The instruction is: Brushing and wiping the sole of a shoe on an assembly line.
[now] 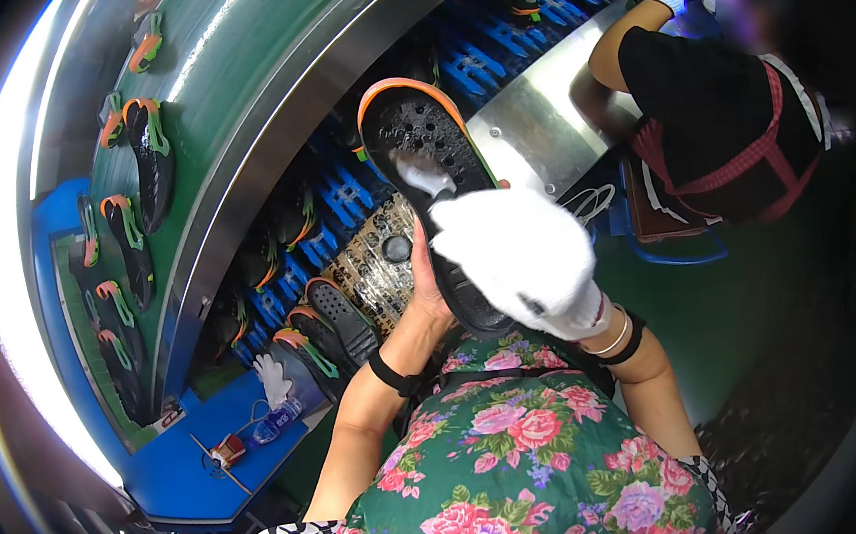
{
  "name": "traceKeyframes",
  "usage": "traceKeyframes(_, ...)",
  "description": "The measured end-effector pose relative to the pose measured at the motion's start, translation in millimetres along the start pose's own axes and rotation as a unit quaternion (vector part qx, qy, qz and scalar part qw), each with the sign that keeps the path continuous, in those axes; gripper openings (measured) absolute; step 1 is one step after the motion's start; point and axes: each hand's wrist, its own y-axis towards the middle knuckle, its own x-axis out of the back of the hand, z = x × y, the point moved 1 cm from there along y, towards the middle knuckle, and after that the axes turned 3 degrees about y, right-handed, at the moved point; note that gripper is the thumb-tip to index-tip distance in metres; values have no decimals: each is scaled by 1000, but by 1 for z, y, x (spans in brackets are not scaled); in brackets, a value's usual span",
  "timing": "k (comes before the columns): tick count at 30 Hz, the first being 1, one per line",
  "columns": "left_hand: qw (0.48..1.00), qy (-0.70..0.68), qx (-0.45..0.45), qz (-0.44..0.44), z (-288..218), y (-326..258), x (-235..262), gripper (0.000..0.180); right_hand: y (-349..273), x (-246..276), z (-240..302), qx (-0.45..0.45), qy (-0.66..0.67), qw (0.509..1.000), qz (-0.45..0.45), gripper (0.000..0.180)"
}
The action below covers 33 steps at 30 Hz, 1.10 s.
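Observation:
A black shoe sole (427,133) with an orange rim and round holes at its far end is held up in front of me. My bare left hand (427,282) grips it from below, thumb along the left edge and fingertips showing past the right edge. Over its near half is my right hand (521,251) in a white glove, fingers closed. From them a brush (423,173) with pale bristles reaches onto the inner surface, which looks wet there; most of its handle is hidden by the glove. Beside my left forearm stand more black shoe parts (340,318).
A green conveyor belt (226,73) carrying several black shoe parts curves along the left. Blue racks (344,198) run beyond the tape-covered board (374,271), which bears a round black cup. On the blue table (184,473) lie a glove and a bottle. A co-worker (725,117) sits at right.

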Motion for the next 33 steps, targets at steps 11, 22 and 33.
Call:
traceKeyframes(11,977,203,-71,-7,-6,22,-8,107,-11,-12,-12,8,59,998,3,25)
traceKeyframes(22,984,164,-52,55,-23,35,-22,99,-10,-1,-6,55,99,992,52,26)
traceKeyframes(33,988,133,-69,48,-19,36,-36,110,-14,8,-9,-23,192,979,66,17)
